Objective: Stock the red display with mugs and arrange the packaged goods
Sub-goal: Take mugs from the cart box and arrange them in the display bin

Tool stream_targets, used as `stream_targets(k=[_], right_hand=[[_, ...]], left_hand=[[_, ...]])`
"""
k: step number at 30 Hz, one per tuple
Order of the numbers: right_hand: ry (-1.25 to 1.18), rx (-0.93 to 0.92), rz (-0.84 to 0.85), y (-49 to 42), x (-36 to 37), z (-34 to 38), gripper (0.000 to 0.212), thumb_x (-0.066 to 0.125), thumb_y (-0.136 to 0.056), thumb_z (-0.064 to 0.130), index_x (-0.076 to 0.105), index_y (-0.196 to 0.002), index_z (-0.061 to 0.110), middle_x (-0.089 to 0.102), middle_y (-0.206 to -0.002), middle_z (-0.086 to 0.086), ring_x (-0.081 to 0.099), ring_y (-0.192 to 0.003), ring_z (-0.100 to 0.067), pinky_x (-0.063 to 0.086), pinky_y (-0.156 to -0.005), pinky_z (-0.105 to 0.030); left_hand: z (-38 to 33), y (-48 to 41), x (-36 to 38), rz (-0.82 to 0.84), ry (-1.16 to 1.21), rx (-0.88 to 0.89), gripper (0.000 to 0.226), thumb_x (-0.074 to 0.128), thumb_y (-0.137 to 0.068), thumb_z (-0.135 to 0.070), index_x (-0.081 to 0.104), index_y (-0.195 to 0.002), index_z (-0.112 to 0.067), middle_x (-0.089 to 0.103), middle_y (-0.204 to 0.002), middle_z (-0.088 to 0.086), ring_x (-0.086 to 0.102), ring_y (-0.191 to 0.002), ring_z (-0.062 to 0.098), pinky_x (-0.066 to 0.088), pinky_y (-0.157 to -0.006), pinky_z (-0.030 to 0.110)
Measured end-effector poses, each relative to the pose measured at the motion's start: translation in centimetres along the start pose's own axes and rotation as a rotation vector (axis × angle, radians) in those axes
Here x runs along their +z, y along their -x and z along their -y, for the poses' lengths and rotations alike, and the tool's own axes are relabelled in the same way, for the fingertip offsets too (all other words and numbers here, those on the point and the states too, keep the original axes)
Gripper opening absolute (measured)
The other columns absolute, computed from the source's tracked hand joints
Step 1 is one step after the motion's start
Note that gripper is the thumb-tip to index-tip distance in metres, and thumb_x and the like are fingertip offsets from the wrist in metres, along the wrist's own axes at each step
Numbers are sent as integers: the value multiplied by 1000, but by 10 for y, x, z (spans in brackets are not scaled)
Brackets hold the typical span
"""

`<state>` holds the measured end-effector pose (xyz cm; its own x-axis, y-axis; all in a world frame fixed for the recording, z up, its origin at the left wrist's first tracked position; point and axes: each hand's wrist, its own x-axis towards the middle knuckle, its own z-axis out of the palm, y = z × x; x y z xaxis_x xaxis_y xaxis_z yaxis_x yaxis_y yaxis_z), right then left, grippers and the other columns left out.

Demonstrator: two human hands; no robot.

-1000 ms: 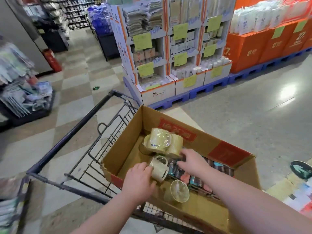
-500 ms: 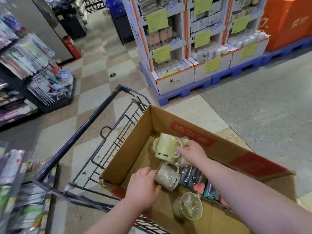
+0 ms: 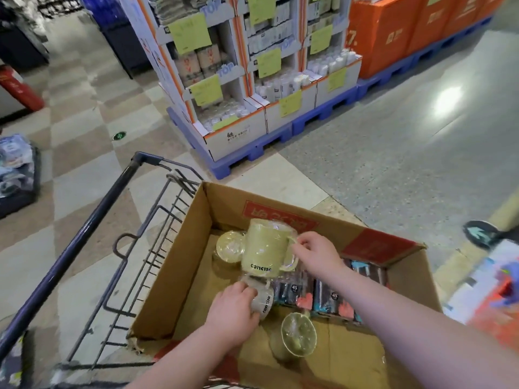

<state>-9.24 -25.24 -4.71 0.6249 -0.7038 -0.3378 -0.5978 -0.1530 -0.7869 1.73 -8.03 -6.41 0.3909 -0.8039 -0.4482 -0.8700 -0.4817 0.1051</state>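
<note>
Head view: left hand (image 3: 231,310) round cream mug (image 3: 264,300), right hand (image 3: 317,252) round yellow mug (image 3: 264,248), packets (image 3: 328,297) beside, in box (image 3: 179,259).

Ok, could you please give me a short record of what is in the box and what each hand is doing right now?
Container: cardboard box, sitting in the cart
Right hand: pinches the handle of the wrapped green mug, held upright
Left hand: grips the pale mug, which lies on its side
Other mugs: far mug and near mug, both in the box
Packaged goods: dark packets in a row on the box's right side
</note>
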Motion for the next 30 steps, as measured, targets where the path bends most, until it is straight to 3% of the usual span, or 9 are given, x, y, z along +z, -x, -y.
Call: stream_targets(k=[2, 5, 11, 16, 19, 21, 24, 28, 30], right_hand=[[-13, 25, -93, 14, -14, -16, 11, 51, -93, 25, 51, -82, 22, 52, -75, 9, 48, -65, -4, 32, -54, -19], [-105, 141, -218, 36, -31, -41, 7, 52, -92, 21, 56, -89, 16, 61, -80, -1, 55, -63, -15, 37, -51, -21], [-158, 373, -404, 84, -39, -100, 15, 54, -89, 18, 51, -74, 20, 54, -68, 3, 54, -70, -22, 37, -58, -30], [-206, 516, -481, 116, -24, -143, 19, 56, -89, 17, 52, -71, 20, 56, -62, 4, 55, -61, -22, 38, -55, -30], [-203, 562, -520, 128, -13, -160, 24, 57, -89, 15, 49, -68, 24, 53, -56, 6, 53, -58, -18, 38, -52, -22], [-208, 575, -525, 132, -6, -168, 23, 57, -89, 14, 50, -69, 22, 53, -54, 7, 52, -56, -14, 36, -48, -14], [-209, 593, -528, 135, -1, -176, 25, 57, -90, 14, 48, -69, 24, 51, -58, 8, 48, -55, -9, 36, -48, -13], [-206, 605, -510, 132, 2, -179, 25, 57, -91, 16, 48, -69, 25, 51, -63, 6, 48, -58, -10, 36, -50, -15], [-213, 602, -502, 128, 4, -178, 23, 58, -90, 17, 49, -70, 25, 52, -64, 5, 49, -60, -13, 35, -50, -16]], left_hand=[[-7, -9, 4, 44, 4, 76, 46, 47, -92, -34, 43, -136, -23, 43, -137, -3, 43, -126, 19, 35, -104, 33], [-19, -24, 12, 118, 0, 176, 43, 47, -92, -32, 46, -134, -21, 45, -135, 0, 45, -123, 22, 40, -102, 36], [-46, -62, 44, 254, 2, 327, 50, 48, -92, -20, 40, -141, -24, 45, -137, 4, 47, -122, 21, 42, -104, 35], [-59, -89, 82, 359, -35, 398, 76, 48, -89, -7, 11, -152, -29, 25, -156, -1, 38, -136, 22, 38, -109, 37], [-62, -103, 97, 404, -90, 473, 74, 50, -86, -4, 21, -150, -30, 1, -160, -7, 25, -143, 19, 30, -115, 38], [-63, -110, 102, 435, -104, 488, 63, 46, -90, -9, 30, -147, -29, -3, -160, -7, 26, -142, 22, 27, -116, 38], [-62, -116, 106, 471, -92, 482, 53, 44, -95, -17, 34, -146, -25, 5, -160, -4, 31, -140, 20, 26, -115, 31], [-55, -114, 108, 505, -61, 400, 52, 49, -95, -27, 35, -146, -23, 37, -148, 7, 45, -131, 22, 33, -109, 27], [-51, -112, 111, 526, -56, 380, 54, 49, -95, -30, 34, -146, -22, 44, -143, 8, 48, -127, 23, 36, -106, 28]])
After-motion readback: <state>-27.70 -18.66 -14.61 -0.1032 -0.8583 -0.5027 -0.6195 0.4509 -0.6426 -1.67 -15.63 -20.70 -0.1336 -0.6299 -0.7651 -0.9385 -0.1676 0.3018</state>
